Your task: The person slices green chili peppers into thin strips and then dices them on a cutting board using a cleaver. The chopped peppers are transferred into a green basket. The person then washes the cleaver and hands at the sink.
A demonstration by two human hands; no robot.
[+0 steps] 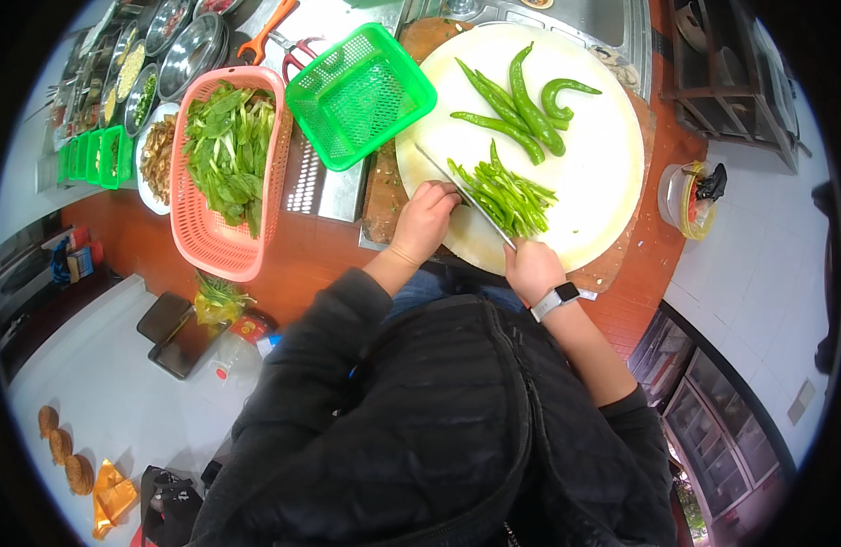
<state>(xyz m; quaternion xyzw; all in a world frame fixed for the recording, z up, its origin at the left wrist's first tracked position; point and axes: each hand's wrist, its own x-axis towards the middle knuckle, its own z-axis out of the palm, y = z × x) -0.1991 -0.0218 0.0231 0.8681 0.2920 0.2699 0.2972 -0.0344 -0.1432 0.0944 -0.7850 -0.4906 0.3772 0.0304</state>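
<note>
My right hand (535, 267) grips the handle of a kitchen knife (470, 199), whose blade is seen nearly edge-on and slants up to the left. My left hand (431, 213) is on the left side of the blade with its fingers curled down beside it; what lies under the fingertips is hidden. Against the blade's right side is a heap of cut green pepper strips (509, 198). Several whole green chili peppers (530, 113) lie farther back on the round white cutting board (602, 198), one of them strongly curved.
A green plastic basket (361, 96) overlaps the board's left edge. Left of it stands a pink basket (222, 256) of leafy greens (232, 154). Behind are red-handled scissors (301, 55), an orange-handled tool (266, 31) and metal bowls (191, 55). A sink (564, 17) lies beyond; a bucket (684, 202) stands right.
</note>
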